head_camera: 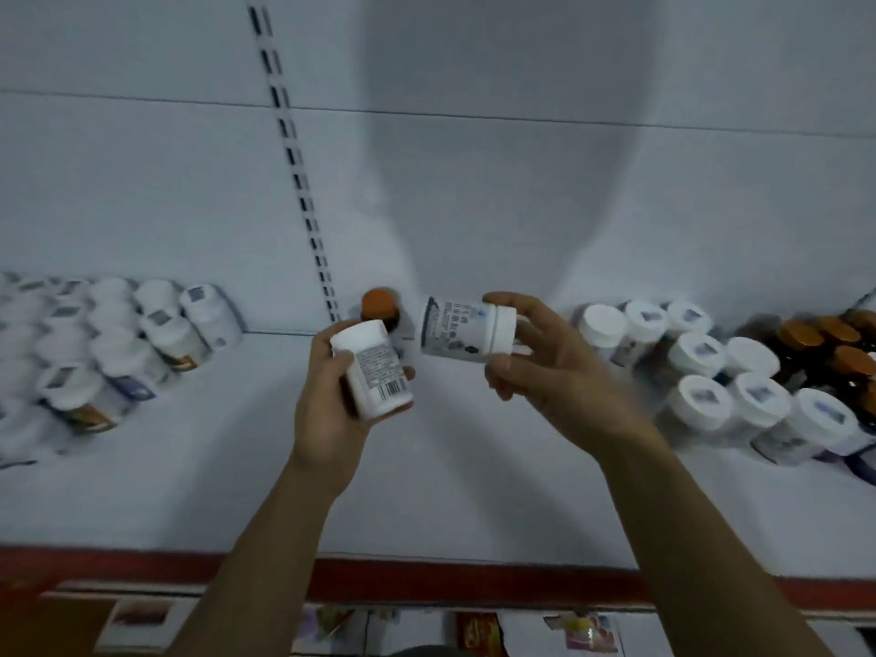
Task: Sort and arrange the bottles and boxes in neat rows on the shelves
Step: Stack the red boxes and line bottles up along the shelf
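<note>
While each hand holds one white bottle over the shelf (474,490), the labels face up, likely for checking.

The left hand (327,395) is wrapped round a bottle (374,367) tilted back so its barcode shows; the right hand (545,372) pinches a second bottle (467,331) on its side, cap towards the right, between thumb and fingers. Both are lifted off the shelf, above its bare middle, in front of a lone orange-capped bottle (379,305) by the back wall. White bottles stand in rows at the left (118,343), and another white cluster (711,372) sits at the right beside brown bottles (829,353). Comparing labels probably decides which group each one joins.
</note>
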